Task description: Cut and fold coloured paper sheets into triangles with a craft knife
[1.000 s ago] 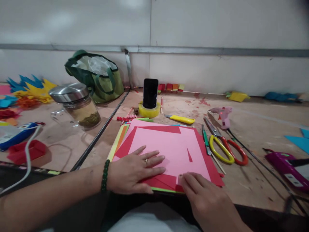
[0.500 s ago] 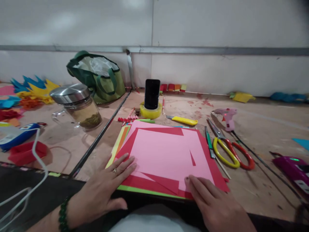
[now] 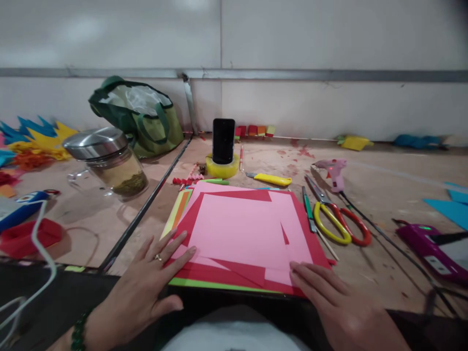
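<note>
A stack of coloured paper lies before me, pink sheets (image 3: 241,229) on top of red ones (image 3: 314,243), with green, orange and yellow edges (image 3: 177,209) showing at its left. My left hand (image 3: 146,287) rests flat on the stack's near left corner, fingers spread, a ring on one finger. My right hand (image 3: 336,302) lies at the near right corner, its fingertips on the pink and red sheets; nothing is gripped in it.
Right of the stack lie yellow and red scissors (image 3: 336,222), a green-handled tool (image 3: 309,209), a pink glue gun (image 3: 334,173) and a purple device (image 3: 431,246). Behind stand a phone (image 3: 223,141) in a tape roll, a yellow cutter (image 3: 272,179); left, a glass jar (image 3: 109,163), a green bag (image 3: 137,114).
My left hand slid from the middle of the pink sheet back to the stack's near left corner. My right hand shifted slightly right along the near edge.
</note>
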The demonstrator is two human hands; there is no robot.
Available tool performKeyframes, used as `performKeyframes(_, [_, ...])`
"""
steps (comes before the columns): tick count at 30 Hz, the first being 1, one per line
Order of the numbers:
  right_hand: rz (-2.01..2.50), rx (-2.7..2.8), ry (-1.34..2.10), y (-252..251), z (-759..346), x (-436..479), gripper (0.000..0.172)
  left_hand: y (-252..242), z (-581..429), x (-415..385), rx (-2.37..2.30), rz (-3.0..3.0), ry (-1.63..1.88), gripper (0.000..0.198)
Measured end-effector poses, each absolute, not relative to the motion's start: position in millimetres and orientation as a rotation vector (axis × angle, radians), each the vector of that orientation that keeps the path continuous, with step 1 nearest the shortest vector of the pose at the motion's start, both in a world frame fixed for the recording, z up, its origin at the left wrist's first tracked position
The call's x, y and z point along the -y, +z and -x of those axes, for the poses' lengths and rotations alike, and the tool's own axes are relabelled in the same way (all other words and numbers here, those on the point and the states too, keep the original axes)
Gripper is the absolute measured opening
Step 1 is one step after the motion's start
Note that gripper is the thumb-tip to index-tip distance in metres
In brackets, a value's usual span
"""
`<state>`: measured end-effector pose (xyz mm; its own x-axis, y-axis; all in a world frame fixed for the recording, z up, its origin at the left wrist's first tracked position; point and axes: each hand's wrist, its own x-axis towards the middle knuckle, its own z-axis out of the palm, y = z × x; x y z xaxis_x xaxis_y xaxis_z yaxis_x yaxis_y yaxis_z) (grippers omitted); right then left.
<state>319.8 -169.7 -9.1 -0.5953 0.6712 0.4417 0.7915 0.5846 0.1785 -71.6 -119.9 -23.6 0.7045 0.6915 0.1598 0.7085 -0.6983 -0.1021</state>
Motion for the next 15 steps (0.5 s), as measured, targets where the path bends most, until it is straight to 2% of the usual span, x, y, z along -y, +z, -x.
performKeyframes(3, [1.239,2.414,-0.491,7,-305,160,0.04,-10,60,122,1.158,2.727,-0.167,0.092])
performKeyframes(7, [1.109,2.391,-0.339,6,-257,139,0.042,6,14,126,1.075,2.783,-0.204,0.107])
performKeyframes(10, [1.101,2.442,-0.251,-13,-234,130,0.033,-1,-13,128,0.976,2.843,-0.192,0.101])
performKeyframes(15, [1.203,2.35,-0.283,-33,-262,143,0.038,-37,11,127,1.064,2.727,-0.245,0.091])
